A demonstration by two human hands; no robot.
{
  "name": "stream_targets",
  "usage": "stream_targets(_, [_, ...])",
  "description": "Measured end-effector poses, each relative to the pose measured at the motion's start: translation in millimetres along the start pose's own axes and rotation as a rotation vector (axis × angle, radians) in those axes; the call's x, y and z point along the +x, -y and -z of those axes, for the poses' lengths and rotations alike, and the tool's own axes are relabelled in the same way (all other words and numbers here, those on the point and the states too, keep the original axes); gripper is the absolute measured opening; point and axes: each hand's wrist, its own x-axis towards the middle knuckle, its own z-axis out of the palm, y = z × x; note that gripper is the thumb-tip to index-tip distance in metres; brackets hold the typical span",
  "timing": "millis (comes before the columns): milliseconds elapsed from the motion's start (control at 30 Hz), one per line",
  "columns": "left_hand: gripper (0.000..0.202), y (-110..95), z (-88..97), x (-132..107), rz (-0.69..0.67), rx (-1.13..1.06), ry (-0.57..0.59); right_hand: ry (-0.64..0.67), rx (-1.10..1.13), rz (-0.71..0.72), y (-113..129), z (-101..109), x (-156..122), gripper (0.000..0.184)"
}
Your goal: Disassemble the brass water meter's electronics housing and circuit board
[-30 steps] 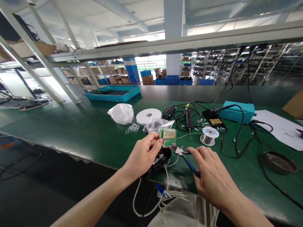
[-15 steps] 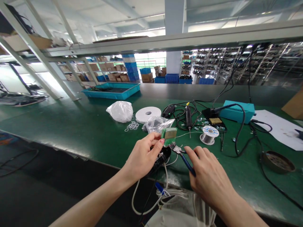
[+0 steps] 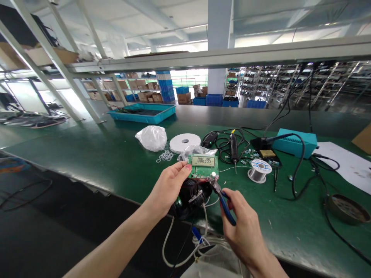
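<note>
My left hand (image 3: 173,181) pinches the left edge of a green circuit board (image 3: 199,170), whose LCD screen (image 3: 203,161) faces me and shows digits. Wrapped round the blue handles of a pair of cutting pliers (image 3: 225,205) is my right hand (image 3: 243,222). The jaws are at the lower right corner of the board, beside a small white part and thin wires; whether they touch is too small to tell. Below the board sits a black housing (image 3: 189,200) with a grey cable, partly hidden by my left hand.
A solder spool (image 3: 259,172), a black electric screwdriver (image 3: 233,146) and a teal soldering station (image 3: 295,143) lie to the right. White rings (image 3: 165,156), a plastic bag (image 3: 151,138) and a white reel (image 3: 184,143) are further back. A blue tray (image 3: 143,112) stands behind.
The board has turned to face me, so its display is readable. The pliers have swung more upright, with their handles closer together. My right hand has moved slightly left.
</note>
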Motion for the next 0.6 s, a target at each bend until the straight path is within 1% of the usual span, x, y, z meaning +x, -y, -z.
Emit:
stream_targets(100, [0.027,-2,-0.4,-5,0.014,-0.075,-0.005,-0.027,0.188,-0.022,4,-16,-2,0.029])
stream_targets(167, [0.026,-3,2.0,-6,0.028,-0.114,0.004,-0.057,0.271,-0.034,8,-25,-3,0.024])
stream_targets(200, [0.025,-3,4.5,-5,0.029,-0.129,-0.003,-0.082,0.300,-0.044,11,-28,-3,0.020])
stream_targets(267, [0.025,-4,11.0,-2,0.010,-0.160,-0.052,-0.185,0.340,-0.096,15,-30,-2,0.014])
stream_targets(333, [0.024,-4,17.0,2,-0.030,-0.185,-0.129,-0.320,0.367,-0.175,19,-25,0,0.011])
stream_targets(400, [0.024,-4,19.6,3,-0.052,-0.187,-0.150,-0.397,0.378,-0.235,22,-15,4,0.012])
stream_targets(500, [0.026,-3,17.0,1,-0.054,-0.142,-0.083,-0.377,0.327,-0.261,22,0,6,0.016])
stream_targets(567, [0.029,-1,14.5,-2,-0.085,-0.069,-0.062,-0.318,0.268,-0.237,19,7,3,0.018])
stream_targets(600, [0.030,0,13.7,-4,-0.110,0.004,-0.063,-0.283,0.241,-0.216,15,9,0,0.018])
